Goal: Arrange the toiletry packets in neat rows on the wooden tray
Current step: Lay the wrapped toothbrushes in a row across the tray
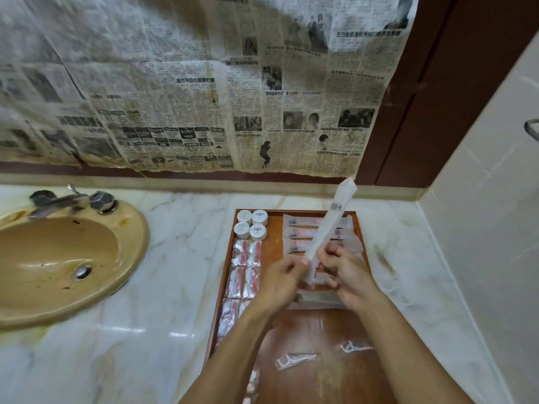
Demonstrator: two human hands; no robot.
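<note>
Both hands' fingers pinch long packet btm | above tray

A white marble countertop veined in beige fills the lower part of the view, glossy with reflected light. Set into its left side is an oval tan basin with a metal drain and a chrome tap, somewhat blurred. Yellowed, stained newspaper sheets cover the wall behind, above a dark red-brown strip. To the right stand a dark brown wooden panel, possibly a door frame, and pale cream wall tiles.
</note>
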